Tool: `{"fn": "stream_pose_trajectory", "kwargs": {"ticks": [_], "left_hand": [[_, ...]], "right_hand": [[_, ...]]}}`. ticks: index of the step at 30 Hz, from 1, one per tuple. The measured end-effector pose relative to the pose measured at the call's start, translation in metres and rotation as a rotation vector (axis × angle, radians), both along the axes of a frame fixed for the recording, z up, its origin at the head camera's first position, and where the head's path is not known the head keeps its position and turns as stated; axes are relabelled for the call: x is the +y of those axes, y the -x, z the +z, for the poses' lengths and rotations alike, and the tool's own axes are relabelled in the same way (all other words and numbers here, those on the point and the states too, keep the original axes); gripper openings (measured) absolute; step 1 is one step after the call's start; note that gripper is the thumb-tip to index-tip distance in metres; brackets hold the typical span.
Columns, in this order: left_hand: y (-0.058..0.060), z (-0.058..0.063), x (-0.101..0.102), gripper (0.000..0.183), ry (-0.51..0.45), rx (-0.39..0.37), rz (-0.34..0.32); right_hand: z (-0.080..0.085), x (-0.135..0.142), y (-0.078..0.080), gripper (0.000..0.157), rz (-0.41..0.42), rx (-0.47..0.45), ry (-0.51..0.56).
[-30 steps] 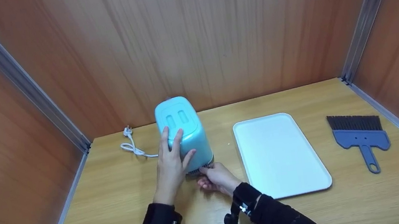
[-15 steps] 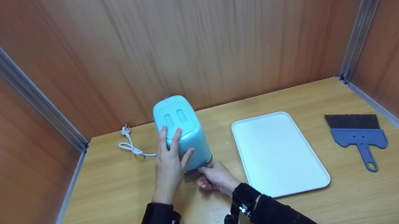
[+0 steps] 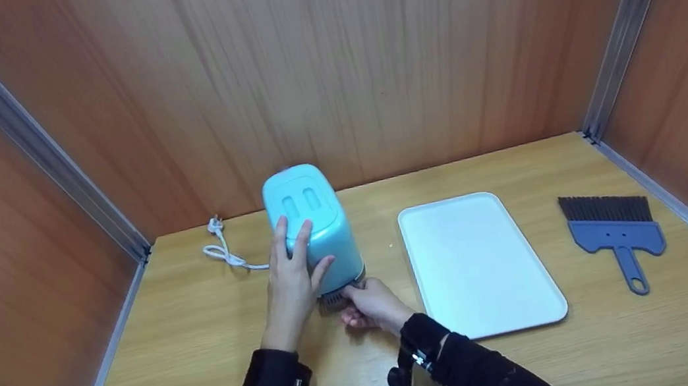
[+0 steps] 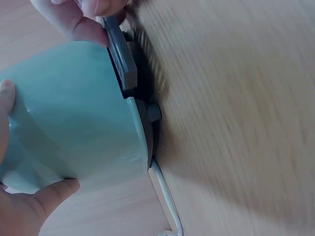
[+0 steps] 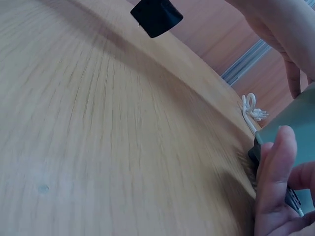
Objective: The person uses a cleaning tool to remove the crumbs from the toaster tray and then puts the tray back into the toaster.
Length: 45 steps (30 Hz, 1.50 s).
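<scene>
A light blue toaster [image 3: 324, 242] stands on the wooden table, a lid with two oblong dents on its top. My left hand [image 3: 290, 286] rests on it with fingers spread and fairly straight, fingertips on the lid and thumb against the near side. From the toaster's lower near end sticks out a dark grey crumb tray [image 4: 121, 56], partly slid out. Between thumb and fingers, my right hand [image 3: 375, 302] pinches the tray's outer edge, low over the table. What lies in the tray is hidden.
A white tray [image 3: 483, 267] lies right of the toaster. Farther right is a blue brush [image 3: 618, 233] with dark bristles. The toaster's white cord and plug [image 3: 215, 225] lie at left near the back wall. Wooden panels enclose the table on three sides.
The crumb tray has come slightly farther out of the toaster, towards me, with my right hand still pinching it. My left hand stays on the toaster. The head view has shifted a little.
</scene>
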<state>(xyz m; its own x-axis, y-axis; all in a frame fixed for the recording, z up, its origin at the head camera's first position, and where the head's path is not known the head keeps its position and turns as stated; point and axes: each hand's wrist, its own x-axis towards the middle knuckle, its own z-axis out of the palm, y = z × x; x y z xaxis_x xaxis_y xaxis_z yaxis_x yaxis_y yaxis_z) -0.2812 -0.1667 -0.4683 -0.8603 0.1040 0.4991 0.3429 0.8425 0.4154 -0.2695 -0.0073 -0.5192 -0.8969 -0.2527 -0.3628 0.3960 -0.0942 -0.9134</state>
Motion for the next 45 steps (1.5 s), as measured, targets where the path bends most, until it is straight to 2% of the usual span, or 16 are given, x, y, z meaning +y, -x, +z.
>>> {"fn": "stream_pose_trajectory", "kwargs": {"ticks": [7,10,16,22,25,33,36,40,45], "left_hand": [[-0.001,0.001,0.0,0.072,0.007,0.015,-0.001],[-0.001,0.001,0.0,0.072,0.014,0.02,-0.003],[0.0,0.001,-0.001,0.072,0.013,0.007,-0.005],[0.001,0.0,0.0,0.072,0.005,0.007,-0.007],[0.001,0.0,0.0,0.071,0.004,0.01,-0.013],[0.0,0.001,-0.001,0.072,0.005,0.028,-0.014],[0.001,0.0,-0.001,0.072,0.007,0.038,-0.019],[0.002,-0.001,0.0,0.072,0.008,0.033,-0.018],[0.002,-0.001,-0.001,0.072,0.005,0.011,-0.007]], "right_hand": [[0.002,0.004,0.0,0.033,0.03,0.111,-0.274],[0.004,0.003,0.001,0.03,0.035,0.116,-0.332],[0.005,0.003,0.001,0.025,0.053,0.087,-0.312],[0.004,0.005,0.001,0.036,0.072,0.122,-0.371],[0.003,0.004,0.001,0.037,0.064,0.141,-0.391],[0.001,-0.004,0.004,0.029,-0.039,0.093,-0.364],[0.001,-0.005,0.005,0.025,-0.066,0.107,-0.367],[0.001,-0.004,0.004,0.021,-0.053,0.11,-0.346],[0.001,0.0,0.002,0.02,-0.026,0.068,-0.283]]}}
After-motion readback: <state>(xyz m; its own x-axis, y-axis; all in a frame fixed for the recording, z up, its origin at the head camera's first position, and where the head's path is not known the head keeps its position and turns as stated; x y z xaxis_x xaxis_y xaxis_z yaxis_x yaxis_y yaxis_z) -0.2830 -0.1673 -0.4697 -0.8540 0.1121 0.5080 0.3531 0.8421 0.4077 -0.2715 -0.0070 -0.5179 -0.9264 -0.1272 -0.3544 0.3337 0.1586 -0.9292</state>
